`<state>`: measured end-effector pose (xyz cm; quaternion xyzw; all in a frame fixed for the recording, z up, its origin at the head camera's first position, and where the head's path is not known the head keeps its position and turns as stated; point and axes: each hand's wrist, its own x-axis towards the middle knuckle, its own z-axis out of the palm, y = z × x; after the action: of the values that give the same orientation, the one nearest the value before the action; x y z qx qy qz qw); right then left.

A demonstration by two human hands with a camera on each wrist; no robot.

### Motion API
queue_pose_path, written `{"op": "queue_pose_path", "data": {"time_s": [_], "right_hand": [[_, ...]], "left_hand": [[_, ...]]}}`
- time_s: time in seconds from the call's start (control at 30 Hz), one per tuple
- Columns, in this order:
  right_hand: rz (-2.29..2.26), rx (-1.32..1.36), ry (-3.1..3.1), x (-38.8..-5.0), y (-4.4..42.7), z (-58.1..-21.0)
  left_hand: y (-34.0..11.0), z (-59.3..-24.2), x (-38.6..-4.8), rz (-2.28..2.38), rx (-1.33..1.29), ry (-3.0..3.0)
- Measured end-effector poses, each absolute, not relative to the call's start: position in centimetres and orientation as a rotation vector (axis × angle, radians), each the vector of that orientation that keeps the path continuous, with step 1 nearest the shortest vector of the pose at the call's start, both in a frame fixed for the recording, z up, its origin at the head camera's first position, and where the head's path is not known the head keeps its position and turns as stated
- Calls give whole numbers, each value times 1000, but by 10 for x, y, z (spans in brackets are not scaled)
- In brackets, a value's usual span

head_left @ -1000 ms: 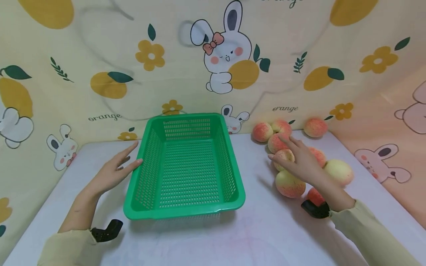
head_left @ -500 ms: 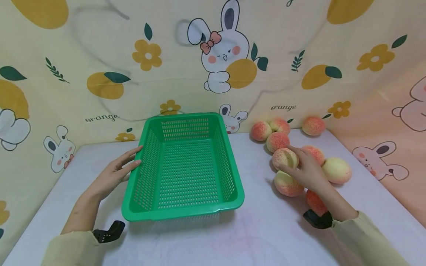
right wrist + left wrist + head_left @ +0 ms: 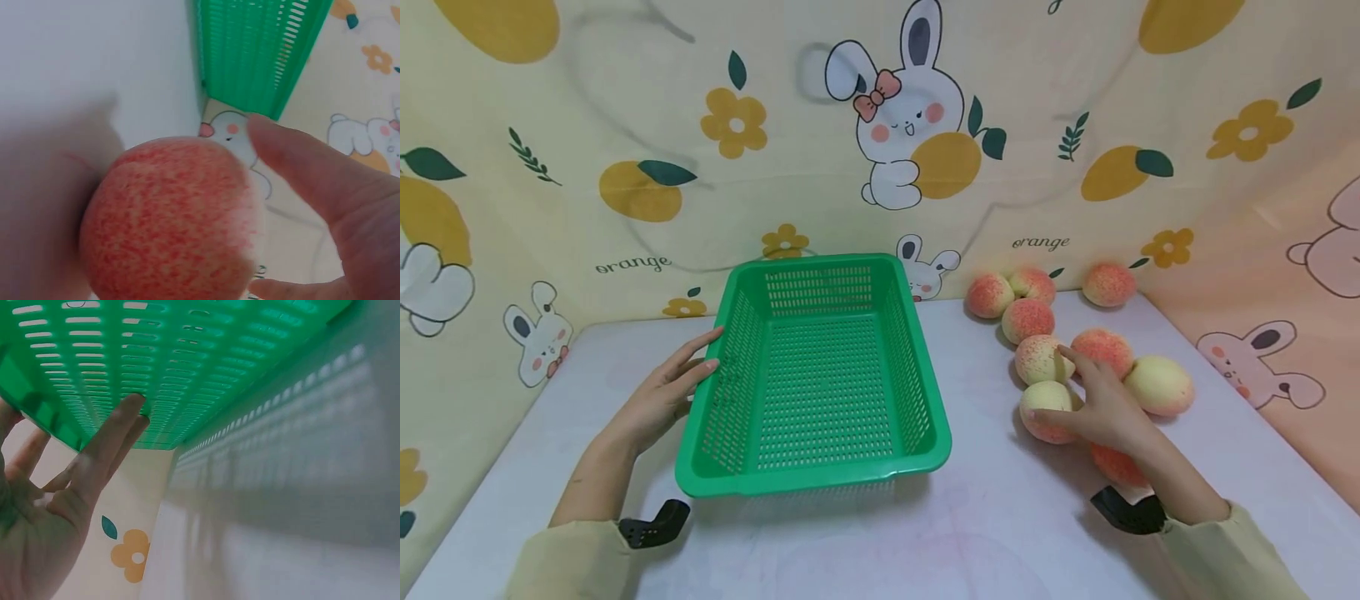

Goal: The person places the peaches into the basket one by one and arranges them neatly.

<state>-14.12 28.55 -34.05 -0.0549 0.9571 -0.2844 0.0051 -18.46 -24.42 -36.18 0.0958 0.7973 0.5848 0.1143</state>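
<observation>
In the head view, the green basket (image 3: 823,392) stands on the table, its left rim touched by the fingertips of my left hand (image 3: 658,400). The left wrist view shows long, nearly straight fingers of that hand (image 3: 81,469) against the basket's slotted side (image 3: 169,375). My right hand (image 3: 1108,408) is spread over the peaches, thumb across the pale front peach (image 3: 1047,404) and a fingertip at the speckled peach (image 3: 1039,358) behind it. A red peach (image 3: 175,219) fills much of the right wrist view beside the spread right hand (image 3: 350,206); whether they touch, I cannot tell.
Several more peaches lie around: a group (image 3: 988,296) at the back, one (image 3: 1108,285) at the back right, a pale one (image 3: 1159,386) right of my right hand, and a red one (image 3: 1118,467) under the wrist. A printed cloth (image 3: 1037,100) hangs behind the table (image 3: 970,517).
My right hand has come toward the front, from above the farther peaches to the front pale peach. The left fingers have closed in on the basket's left rim. The basket stays put.
</observation>
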Motion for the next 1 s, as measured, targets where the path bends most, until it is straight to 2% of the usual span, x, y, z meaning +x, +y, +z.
{"op": "queue_pose_path", "data": {"time_s": [0.3,0.57,1.0], "right_hand": [[-892,-111,3013,-135,280,-338],[-878,-193,2962,-135,276,-341],[-1325,-8,2608,-143,260,-349]], "left_hand": [[-245,-363,-184,1790,301,2287],[-246,-363,-183,1825,303,2240],[-244,-361,-184,1885,258,2115]]}}
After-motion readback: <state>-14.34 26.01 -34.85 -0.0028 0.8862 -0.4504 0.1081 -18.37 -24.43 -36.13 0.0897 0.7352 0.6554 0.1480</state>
